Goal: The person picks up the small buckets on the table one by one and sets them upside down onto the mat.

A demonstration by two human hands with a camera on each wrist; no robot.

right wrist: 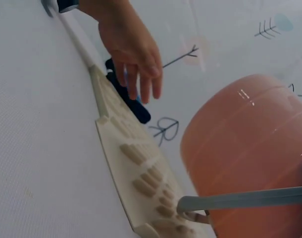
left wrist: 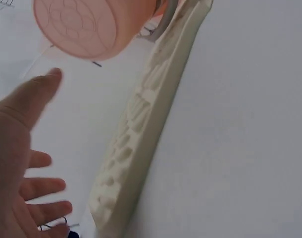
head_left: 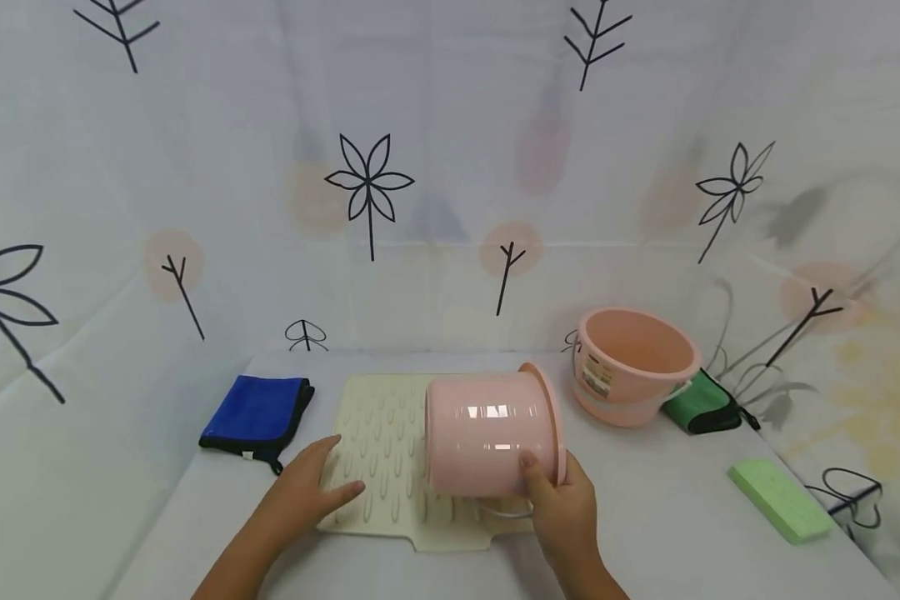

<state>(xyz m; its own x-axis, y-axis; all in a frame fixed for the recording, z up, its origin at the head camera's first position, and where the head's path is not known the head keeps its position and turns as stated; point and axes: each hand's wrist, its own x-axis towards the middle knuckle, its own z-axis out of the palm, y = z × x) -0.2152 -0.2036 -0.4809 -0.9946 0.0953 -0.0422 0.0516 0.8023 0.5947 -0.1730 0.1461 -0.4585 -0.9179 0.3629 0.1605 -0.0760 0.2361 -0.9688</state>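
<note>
Pink bucket (head_left: 487,437): sideways above right side of ribbed board (head_left: 375,467), mouth toward right edge of desk (head_left: 667,517), right hand (head_left: 566,508) gripping rim end. Left hand (head_left: 300,492): fingers spread, near board's left edge.

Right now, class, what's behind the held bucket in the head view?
The board: its left side and near tab show. The held bucket covers much of its right side; that part cannot be seen.

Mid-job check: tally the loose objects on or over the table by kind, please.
Buckets: 2, the tipped bucket in the right hand and the upright bucket
Cloths: 2, the blue cloth and the green cloth
Boards: 1, the cream board
Sponges: 1, the light green sponge
Total: 6
</note>
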